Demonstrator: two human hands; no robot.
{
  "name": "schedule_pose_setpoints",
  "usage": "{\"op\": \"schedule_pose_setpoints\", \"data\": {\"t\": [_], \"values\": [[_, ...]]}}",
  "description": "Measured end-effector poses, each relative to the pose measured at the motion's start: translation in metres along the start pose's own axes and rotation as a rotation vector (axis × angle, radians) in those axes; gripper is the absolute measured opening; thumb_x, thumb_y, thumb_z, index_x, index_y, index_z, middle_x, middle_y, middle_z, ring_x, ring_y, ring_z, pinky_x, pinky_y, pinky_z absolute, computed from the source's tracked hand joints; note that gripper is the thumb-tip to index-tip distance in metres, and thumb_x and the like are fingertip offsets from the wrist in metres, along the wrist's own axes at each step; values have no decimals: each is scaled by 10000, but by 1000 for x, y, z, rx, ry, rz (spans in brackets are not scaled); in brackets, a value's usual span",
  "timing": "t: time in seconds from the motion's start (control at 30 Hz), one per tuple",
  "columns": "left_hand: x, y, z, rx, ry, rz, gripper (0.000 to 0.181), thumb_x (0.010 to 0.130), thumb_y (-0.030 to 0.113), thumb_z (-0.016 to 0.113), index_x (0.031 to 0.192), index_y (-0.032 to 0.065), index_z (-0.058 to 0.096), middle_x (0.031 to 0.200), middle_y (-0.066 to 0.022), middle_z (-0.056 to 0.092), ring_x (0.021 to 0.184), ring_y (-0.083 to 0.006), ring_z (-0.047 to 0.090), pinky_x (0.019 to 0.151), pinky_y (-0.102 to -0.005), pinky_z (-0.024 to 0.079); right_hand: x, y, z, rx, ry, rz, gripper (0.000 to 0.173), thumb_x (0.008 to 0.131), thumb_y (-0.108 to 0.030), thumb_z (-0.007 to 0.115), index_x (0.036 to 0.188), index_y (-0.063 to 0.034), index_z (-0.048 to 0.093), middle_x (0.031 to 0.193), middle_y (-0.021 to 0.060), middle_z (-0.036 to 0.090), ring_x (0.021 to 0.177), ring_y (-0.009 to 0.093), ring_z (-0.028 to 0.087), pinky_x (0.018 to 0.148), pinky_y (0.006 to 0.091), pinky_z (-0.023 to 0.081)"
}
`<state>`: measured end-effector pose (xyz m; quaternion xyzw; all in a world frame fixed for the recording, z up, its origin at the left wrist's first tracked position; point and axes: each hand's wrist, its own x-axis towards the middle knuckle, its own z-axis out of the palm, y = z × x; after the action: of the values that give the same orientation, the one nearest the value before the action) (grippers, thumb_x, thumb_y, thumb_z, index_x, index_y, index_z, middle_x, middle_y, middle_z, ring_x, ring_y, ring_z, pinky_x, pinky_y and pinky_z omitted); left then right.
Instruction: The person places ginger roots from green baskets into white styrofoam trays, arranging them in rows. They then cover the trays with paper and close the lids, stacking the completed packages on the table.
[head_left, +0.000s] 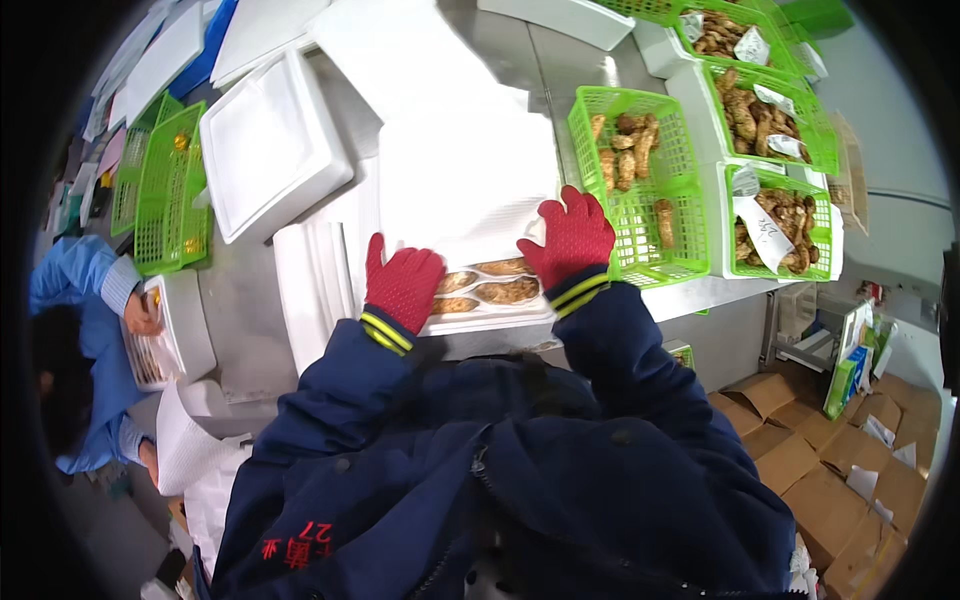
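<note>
In front of me a white foam box (487, 321) holds several brown mushrooms (508, 291), probably matsutake, in a white lining with hollows. A white ribbed sheet (469, 187) covers its far part, leaving the near mushrooms exposed. My left hand (405, 281), in a red knitted glove, rests at the sheet's near left corner, thumb apart; its grip is hidden. My right hand (574, 238), gloved alike, has curled fingers around the sheet's near right edge. Just right of that hand stands a green plastic basket (645, 259) with several loose mushrooms (630, 150).
More green baskets of mushrooms (784, 217) with paper slips sit on foam boxes at the right. A closed foam box (262, 142) and stacked white sheets (311, 285) lie left. Beyond, a person in blue (105, 330) handles another foam box (191, 337). Cardboard boxes (817, 457) fill the lower right.
</note>
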<state>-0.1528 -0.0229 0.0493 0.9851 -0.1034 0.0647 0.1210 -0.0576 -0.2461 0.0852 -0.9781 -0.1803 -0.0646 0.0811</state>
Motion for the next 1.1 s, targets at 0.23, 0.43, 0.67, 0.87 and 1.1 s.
{"op": "schedule_pose_setpoints", "data": {"t": [0.23,0.43,0.67,0.87,1.1], "values": [[-8,-8,6,-36,31,61,200,789,142,694,973,120,620,993,-39,663,960,-210,631,1056,-586,288,2,25,37,-132,-236,-268,255,795,-278,654,950,-76,668,963,126,607,933,320,592,789,409,483],[-1,1,-11,-168,124,-21,312,801,80,678,1105,101,615,1108,-98,646,1061,-284,596,1042,-546,323,67,165,80,299,-58,658,549,815,-425,647,1178,-26,543,1063,251,646,1027,436,596,893,475,468],[19,-8,-38,-509,350,-259,311,853,34,664,1160,21,612,1093,-150,650,1028,-312,614,895,-366,480,61,244,131,661,-21,777,442,747,-213,740,1061,67,606,744,97,667,573,164,600,564,304,506],[38,21,-35,-1292,34,-378,459,922,105,616,1350,9,480,1225,-142,606,1138,-218,577,977,-317,435,6,30,20,1593,-337,298,369,840,-57,683,1174,-13,534,1018,90,641,901,164,624,796,283,506],[28,-17,-11,-633,243,-180,397,781,97,741,1147,68,591,1054,-106,633,1000,-262,618,918,-338,479,9,-26,15,1155,-298,24,240,839,-27,644,1077,-42,634,997,105,674,874,201,673,753,304,538]]}}
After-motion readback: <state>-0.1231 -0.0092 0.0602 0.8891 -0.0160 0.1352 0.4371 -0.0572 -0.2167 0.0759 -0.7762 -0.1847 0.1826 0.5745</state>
